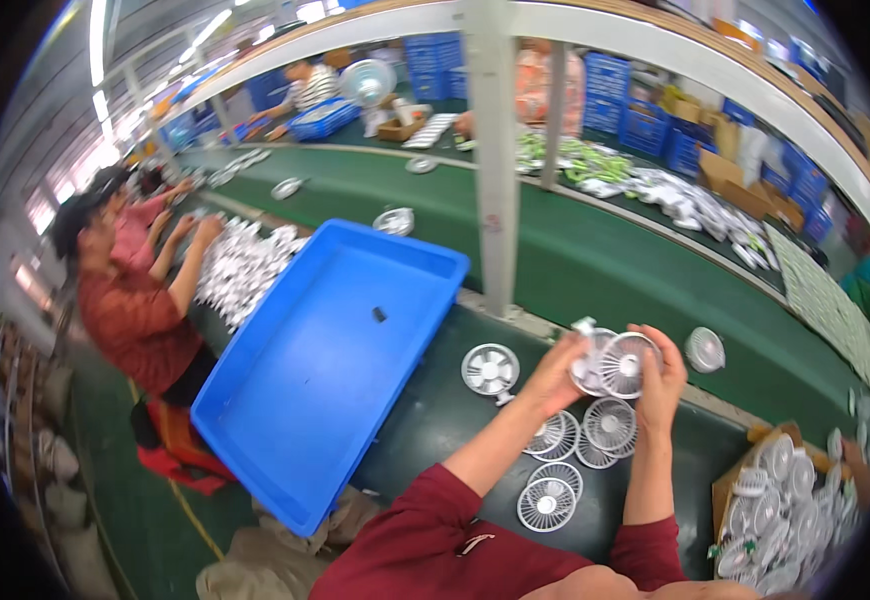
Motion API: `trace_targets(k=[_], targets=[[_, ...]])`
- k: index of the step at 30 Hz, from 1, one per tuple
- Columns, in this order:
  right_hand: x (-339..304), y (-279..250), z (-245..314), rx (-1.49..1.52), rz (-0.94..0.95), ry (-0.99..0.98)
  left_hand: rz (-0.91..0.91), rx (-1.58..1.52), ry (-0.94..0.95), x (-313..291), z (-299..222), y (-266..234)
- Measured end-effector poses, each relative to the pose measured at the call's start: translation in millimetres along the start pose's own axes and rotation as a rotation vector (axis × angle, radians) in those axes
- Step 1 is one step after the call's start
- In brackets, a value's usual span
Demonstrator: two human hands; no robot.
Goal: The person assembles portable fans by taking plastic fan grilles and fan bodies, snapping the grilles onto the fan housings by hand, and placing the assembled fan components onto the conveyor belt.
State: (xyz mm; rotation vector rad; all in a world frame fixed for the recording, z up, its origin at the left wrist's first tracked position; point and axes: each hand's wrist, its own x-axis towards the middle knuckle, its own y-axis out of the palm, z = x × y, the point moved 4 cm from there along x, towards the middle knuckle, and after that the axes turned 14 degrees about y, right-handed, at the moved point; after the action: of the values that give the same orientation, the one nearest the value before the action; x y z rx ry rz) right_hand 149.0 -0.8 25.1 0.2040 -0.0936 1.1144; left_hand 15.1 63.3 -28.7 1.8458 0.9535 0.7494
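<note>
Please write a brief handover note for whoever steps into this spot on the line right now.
Left hand and right hand together hold one small white fan above the green bench.
Loose round grilles lie just below the hands; another fan part lies to the left.
Cardboard box at right holds many white fan parts.
Blue tray at left is nearly empty.
Done: cannot tell. Left: the grilles on the bench.

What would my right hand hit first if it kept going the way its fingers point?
Probably nothing close: the right hand, gripping the small white fan, points up across the green conveyor belt. Depth is unclear.
</note>
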Motion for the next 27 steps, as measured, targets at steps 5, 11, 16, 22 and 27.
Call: trace_targets(k=[5, 11, 16, 22, 27], targets=[[-16, -5, 27, -0.219, -0.177, -0.266, 0.118, -0.147, -0.095, 3, 32, 5], [-30, 45, 32, -0.683, 0.245, -0.424, 0.001, -0.126, -0.172, -3, 31, 4], [-21, 41, 13, -0.623, 0.408, -0.289, -0.112, -0.088, -0.167, -4, 23, 0], [-24, 47, 12, -0.672, 0.280, -0.199, -0.042, -0.133, -0.004, 4, 24, 4], [-24, 54, -4, -0.594, 0.224, -0.285, -0.240, 0.181, 0.280, -13, 7, 24]])
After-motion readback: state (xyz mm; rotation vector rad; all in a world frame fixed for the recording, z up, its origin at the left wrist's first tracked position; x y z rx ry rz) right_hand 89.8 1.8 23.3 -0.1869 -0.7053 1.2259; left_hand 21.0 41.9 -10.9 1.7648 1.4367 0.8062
